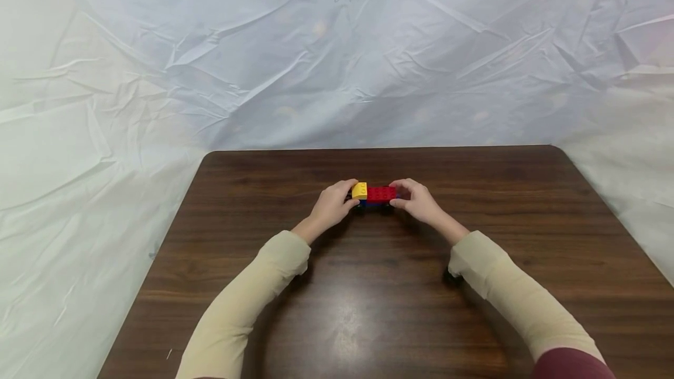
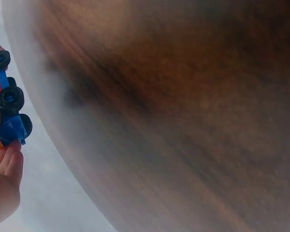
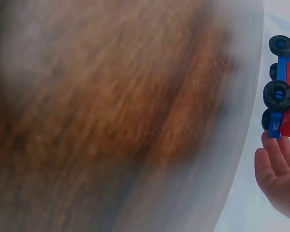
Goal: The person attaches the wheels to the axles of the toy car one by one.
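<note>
A toy truck point(image 1: 381, 194) of building bricks sits between both hands over the far part of the table. Its yellow sloped brick point(image 1: 360, 190) is at the left end, with a red studded brick point(image 1: 380, 193) beside it. My left hand point(image 1: 330, 204) pinches the yellow end between thumb and fingers. At the red end, my right hand point(image 1: 419, 201) grips with thumb and fingers. The left wrist view shows the blue base point(image 2: 10, 126) and black wheels point(image 2: 10, 100). In the right wrist view, a wheel point(image 3: 278, 95) shows near the fingertips point(image 3: 270, 140).
A dark wood-grain table point(image 1: 358, 285) with rounded far corners lies under both arms. Behind it hangs a wrinkled pale sheet point(image 1: 368, 75) with a butterfly print. A small dark object point(image 1: 451, 277) shows beneath the right cuff; its kind cannot be made out.
</note>
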`<state>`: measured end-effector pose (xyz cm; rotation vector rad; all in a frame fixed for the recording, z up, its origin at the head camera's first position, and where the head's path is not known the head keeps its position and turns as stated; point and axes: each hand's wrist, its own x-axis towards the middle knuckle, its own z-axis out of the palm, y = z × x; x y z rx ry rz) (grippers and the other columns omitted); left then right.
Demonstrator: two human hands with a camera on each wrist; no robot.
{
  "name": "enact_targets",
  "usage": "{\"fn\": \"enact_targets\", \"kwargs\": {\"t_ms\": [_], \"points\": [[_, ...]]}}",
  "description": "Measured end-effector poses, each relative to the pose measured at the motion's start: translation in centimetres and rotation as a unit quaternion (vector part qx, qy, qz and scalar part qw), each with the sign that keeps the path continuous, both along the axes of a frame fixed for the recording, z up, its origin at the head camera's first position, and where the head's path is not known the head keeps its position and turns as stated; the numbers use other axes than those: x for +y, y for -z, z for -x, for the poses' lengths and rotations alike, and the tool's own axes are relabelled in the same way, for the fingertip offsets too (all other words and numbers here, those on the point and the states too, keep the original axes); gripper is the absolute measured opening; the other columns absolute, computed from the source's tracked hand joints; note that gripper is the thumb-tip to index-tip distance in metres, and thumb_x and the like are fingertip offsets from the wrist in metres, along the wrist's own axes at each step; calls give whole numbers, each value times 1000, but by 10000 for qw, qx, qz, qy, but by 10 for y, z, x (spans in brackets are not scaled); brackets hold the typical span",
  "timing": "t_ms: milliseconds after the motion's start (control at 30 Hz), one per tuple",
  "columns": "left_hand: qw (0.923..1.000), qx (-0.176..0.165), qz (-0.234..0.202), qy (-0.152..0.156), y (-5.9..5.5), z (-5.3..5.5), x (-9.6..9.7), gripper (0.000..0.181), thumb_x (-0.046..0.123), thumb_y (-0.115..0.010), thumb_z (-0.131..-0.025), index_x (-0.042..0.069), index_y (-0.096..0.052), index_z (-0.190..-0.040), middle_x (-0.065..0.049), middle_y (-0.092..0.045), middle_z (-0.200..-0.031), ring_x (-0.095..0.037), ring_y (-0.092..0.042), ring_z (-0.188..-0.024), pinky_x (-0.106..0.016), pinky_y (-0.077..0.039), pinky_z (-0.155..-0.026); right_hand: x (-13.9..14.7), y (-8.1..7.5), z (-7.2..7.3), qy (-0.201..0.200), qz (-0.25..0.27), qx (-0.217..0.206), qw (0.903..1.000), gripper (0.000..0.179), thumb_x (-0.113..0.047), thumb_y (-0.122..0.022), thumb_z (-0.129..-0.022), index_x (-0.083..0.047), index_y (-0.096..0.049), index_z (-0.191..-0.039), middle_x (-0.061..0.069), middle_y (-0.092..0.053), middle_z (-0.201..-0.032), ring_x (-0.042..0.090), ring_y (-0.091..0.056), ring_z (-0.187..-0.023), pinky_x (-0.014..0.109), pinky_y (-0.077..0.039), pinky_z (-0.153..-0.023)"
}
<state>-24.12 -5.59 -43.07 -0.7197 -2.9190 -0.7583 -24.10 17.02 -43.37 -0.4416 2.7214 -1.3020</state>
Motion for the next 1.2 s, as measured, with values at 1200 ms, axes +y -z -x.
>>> {"fn": "enact_targets", "kwargs": {"t_ms": [1200], "points": [[9975,-74,627,-323,3,29,13,45,24,-58,-85,9,-45,-126,-9,-56,-119,-21,-57,-101,-33,-48,-86,-3,5,36,138,-681,-258,9973,39,-12,-58,-84,-3,-49,-121,18,-49,-121,32,-47,-110,47,-40,-91]]}}
